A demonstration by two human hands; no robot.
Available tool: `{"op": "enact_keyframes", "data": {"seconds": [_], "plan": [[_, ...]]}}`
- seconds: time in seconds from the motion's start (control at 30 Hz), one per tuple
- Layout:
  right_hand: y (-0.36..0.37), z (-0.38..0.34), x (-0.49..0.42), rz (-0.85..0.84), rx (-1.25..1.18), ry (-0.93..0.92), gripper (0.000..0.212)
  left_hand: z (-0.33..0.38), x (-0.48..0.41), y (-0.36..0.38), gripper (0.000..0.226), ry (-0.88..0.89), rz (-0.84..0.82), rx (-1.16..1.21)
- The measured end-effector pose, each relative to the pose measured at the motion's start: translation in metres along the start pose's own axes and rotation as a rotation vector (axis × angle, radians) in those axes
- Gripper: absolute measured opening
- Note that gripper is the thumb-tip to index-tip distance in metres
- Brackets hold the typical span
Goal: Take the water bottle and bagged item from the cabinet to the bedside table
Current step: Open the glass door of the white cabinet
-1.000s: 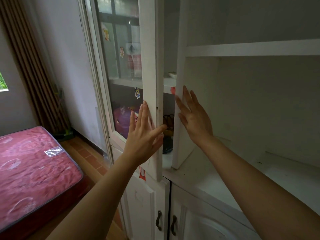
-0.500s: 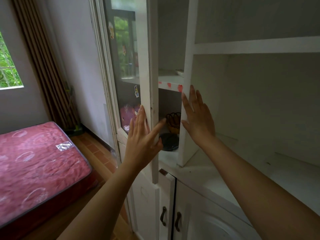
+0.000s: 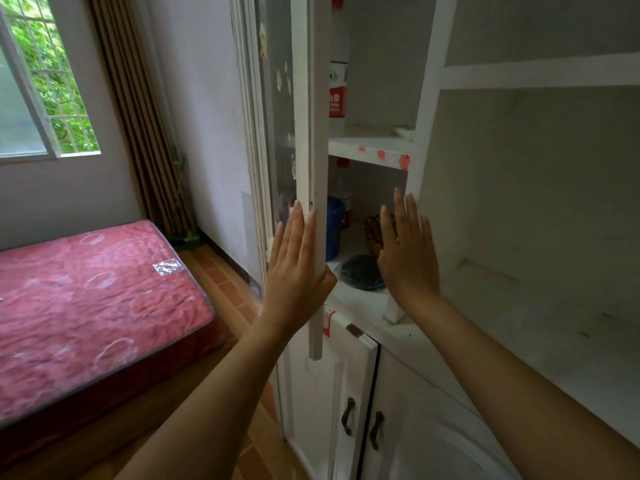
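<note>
The white glass-fronted cabinet door (image 3: pixel 313 168) stands partly open. My left hand (image 3: pixel 298 261) lies flat on its outer face with the thumb hooked round its edge. My right hand (image 3: pixel 405 251) is open, fingers apart, in front of the cabinet opening beside the white post. On the lower shelf lies a dark bagged item (image 3: pixel 362 271), just left of my right hand. Behind it stand a blue container (image 3: pixel 334 226) and what looks like a clear bottle (image 3: pixel 341 187), both half hidden by the door. Neither hand touches them.
A dark wire basket (image 3: pixel 374 233) sits at the back of the same shelf. A red and white carton (image 3: pixel 337 91) stands on the shelf above. Below are white doors with dark handles (image 3: pixel 348 415). A red mattress (image 3: pixel 86 299) lies on the floor at left.
The cabinet door has swung further open under my left hand, uncovering the blue container, the bottle and the dark bag. My right hand stays raised and open at the opening.
</note>
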State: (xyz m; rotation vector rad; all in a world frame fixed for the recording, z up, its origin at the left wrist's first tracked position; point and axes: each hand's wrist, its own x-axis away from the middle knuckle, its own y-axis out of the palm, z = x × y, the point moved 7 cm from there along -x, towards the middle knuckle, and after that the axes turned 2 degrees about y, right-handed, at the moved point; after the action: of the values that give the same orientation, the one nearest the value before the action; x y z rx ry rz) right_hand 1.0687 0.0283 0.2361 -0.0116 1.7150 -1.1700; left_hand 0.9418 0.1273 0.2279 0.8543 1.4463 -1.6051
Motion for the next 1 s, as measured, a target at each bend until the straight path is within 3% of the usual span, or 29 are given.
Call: {"op": "enact_keyframes", "data": {"seconds": [0.1,0.23,0.4,0.63,0.83,1.0], "plan": [[0.009,-0.016,0.008,-0.021,-0.106,-0.101,0.063,-0.008,0.004,-0.005,0.083,0.008,0.023,0.037],[0.040,-0.035,0.024,-0.196,-0.339,-0.111,0.056,-0.017,0.008,-0.016,0.086,0.046,0.030,0.030],[0.101,-0.040,0.047,-0.524,-0.250,-0.097,0.063,-0.023,0.010,-0.026,0.090,0.067,0.014,0.023],[0.132,-0.048,0.072,-0.737,-0.155,-0.088,0.066,-0.031,0.016,-0.037,0.090,0.123,0.051,-0.068],[0.141,-0.051,0.079,-0.699,0.034,-0.129,0.074,-0.032,0.027,-0.046,0.071,0.306,0.053,-0.283],[0.143,-0.057,0.078,-0.706,0.107,-0.151,0.072,-0.040,0.034,-0.057,0.064,0.348,0.041,-0.358]]}}
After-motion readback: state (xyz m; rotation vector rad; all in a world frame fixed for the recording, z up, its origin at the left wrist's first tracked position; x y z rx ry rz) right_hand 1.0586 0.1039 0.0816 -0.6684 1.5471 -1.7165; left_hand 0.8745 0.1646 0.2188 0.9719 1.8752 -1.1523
